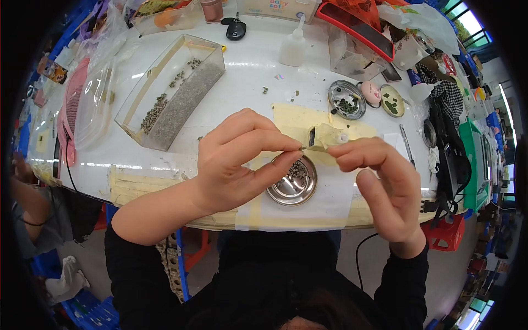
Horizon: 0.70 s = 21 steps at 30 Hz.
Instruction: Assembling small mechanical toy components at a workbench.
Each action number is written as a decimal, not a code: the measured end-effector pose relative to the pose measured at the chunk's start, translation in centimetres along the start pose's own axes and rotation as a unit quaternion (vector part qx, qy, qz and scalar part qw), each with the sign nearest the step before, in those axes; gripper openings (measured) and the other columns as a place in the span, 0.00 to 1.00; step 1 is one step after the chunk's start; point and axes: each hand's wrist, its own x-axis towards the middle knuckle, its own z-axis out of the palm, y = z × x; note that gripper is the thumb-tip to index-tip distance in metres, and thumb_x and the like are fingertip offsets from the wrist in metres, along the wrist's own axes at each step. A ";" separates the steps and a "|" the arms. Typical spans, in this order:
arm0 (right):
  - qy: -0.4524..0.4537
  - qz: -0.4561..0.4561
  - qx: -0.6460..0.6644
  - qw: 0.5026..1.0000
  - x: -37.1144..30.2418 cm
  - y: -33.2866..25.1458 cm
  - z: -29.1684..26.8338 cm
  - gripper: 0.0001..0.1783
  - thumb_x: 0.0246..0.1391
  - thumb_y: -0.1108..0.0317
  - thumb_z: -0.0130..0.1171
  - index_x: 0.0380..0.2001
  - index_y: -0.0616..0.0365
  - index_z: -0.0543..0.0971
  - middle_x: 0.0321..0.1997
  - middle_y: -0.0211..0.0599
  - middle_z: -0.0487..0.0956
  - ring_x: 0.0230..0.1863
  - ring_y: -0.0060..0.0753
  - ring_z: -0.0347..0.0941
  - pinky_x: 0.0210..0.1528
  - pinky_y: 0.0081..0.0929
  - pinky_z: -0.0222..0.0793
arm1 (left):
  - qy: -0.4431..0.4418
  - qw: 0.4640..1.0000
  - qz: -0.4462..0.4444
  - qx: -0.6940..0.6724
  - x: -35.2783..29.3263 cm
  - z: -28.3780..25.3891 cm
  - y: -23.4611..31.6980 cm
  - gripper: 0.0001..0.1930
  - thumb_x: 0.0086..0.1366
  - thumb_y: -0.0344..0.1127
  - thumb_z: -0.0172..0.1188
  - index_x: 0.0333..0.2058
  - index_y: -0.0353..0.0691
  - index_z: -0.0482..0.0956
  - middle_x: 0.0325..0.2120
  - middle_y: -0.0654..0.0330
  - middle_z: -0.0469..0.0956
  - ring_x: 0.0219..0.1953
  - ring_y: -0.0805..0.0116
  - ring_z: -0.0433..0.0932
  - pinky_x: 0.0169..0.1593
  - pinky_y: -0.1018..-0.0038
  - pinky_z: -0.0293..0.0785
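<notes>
My left hand (236, 159) is closed in a pinch, with thumb and forefinger tips holding a tiny dark piece (302, 148) whose kind is too small to make out. Below those fingertips, a round shiny metal dish (291, 197) holds small grey parts. To its right hovers my right hand (385, 184), fingers curved and thumb apart, with nothing seen between them. Just beyond both hands, a small tape-wrapped object (328, 136) with a whitish tip rests on yellow paper tape (286, 116).
A clear bin (187, 104) of grey parts stands left. Two round dishes (360, 113) (392, 109) with dark green pieces flank a pink egg-shaped object (370, 93). Tweezers (407, 146) lie right. Farther back are a squeeze bottle (292, 49), a car key (236, 29) and a red-edged box (357, 30).
</notes>
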 end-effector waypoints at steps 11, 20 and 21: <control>0.117 0.031 0.397 0.910 -3.1 2.2 6.8 0.15 0.67 0.74 0.44 0.54 0.67 0.66 0.66 0.56 0.66 0.65 0.39 0.65 0.67 0.38 0.61 | -0.004 0.999 0.039 0.026 -0.6 0.8 0.3 0.12 0.48 0.20 0.72 0.33 0.34 0.83 0.27 0.59 0.78 0.28 0.69 0.76 0.29 0.76 0.69; 0.168 -0.062 0.123 0.976 -3.3 2.4 7.8 0.16 0.62 0.74 0.52 0.52 0.67 0.72 0.61 0.55 0.72 0.60 0.45 0.70 0.62 0.37 0.65 | 0.000 0.998 0.048 0.050 -0.3 0.9 0.2 0.12 0.47 0.20 0.71 0.33 0.34 0.83 0.26 0.59 0.77 0.27 0.68 0.75 0.28 0.76 0.69; 0.167 -0.080 0.048 0.981 -3.1 2.6 7.7 0.16 0.61 0.74 0.54 0.52 0.67 0.74 0.60 0.54 0.73 0.58 0.47 0.71 0.60 0.36 0.66 | -0.004 0.997 0.047 0.053 -0.4 0.9 0.2 0.13 0.46 0.20 0.72 0.33 0.34 0.83 0.26 0.59 0.77 0.27 0.68 0.75 0.28 0.76 0.69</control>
